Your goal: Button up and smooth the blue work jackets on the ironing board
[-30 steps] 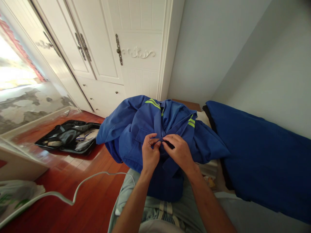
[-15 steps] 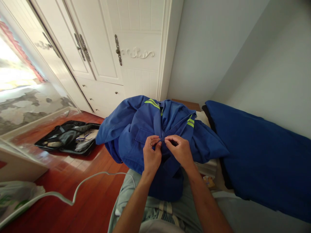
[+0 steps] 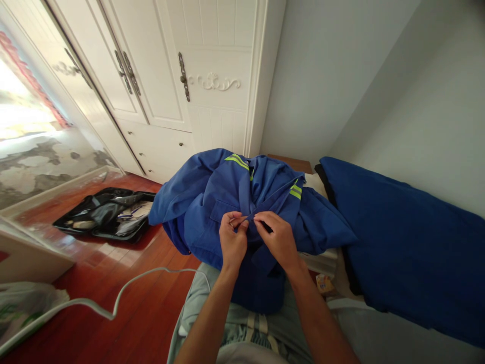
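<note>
The blue jacket (image 3: 197, 202) lies in a heap right in front of the person, partly on their lap, with its collar on the far side of the hands. It has yellow-green stripes (image 3: 237, 160) near the top.

Both hands are busy on the front of the jacket. The left hand (image 3: 232, 240) pinches one front edge with its thumb and fingers. The right hand (image 3: 278, 237) pinches the other front edge. The fingertips of the two hands almost touch. There may be a button between them, but it is too small to tell.

I think the work is partly done. Past the hands, up toward the collar, the two front edges lie close together, so that part looks closed. At the hands the edges are just meeting. Below the hands, close to the person's body, the front hangs loose and a dark gap shows, so that part looks left to do.

To the right of the hands a big blue cloth (image 3: 397, 242) is spread out. To the left, down on the wood floor (image 3: 151, 313), are a white cord (image 3: 113, 308) and a black bag (image 3: 106, 217). Far beyond the hands stands a white wardrobe (image 3: 212, 76).
</note>
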The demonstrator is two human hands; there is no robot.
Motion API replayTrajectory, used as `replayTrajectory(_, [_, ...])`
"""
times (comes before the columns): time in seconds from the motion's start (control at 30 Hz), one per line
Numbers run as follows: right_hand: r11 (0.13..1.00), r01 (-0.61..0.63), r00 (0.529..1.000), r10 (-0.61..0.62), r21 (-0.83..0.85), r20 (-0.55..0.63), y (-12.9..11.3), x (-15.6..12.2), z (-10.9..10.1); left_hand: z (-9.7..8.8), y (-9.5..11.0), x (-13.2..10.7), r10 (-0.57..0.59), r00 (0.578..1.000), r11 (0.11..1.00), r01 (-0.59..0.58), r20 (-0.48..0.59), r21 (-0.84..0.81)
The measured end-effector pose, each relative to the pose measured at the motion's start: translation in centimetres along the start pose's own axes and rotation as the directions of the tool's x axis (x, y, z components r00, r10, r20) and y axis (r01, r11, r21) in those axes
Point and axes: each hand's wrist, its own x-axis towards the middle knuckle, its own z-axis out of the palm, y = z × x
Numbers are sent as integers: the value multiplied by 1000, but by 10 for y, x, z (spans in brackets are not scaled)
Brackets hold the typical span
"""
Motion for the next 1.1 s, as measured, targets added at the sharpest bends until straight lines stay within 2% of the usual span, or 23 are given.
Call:
replayTrajectory(0.13, [987,119,993,-116,-107,33,4,-4,0,-2,1,1,-73,997,993,75,21,-89])
replayTrajectory(0.33, [965,161,986,-149,-207,75,9,-5,3,-4,8,1,-148,987,971,158,70,-177])
replayTrajectory(0.63, [975,12,993,-37,-220,-112,3,-11,19,-2,13,1,-172,981,964,187,90,-188])
replayTrajectory(0.77, [966,28,983,-72,-256,-166,4,-13,24,0,11,-1,-149,985,962,163,83,-217])
replayTrajectory(1.1, [934,108,959,-188,-341,-212,17,-14,29,3,6,0,-123,991,969,132,57,-209])
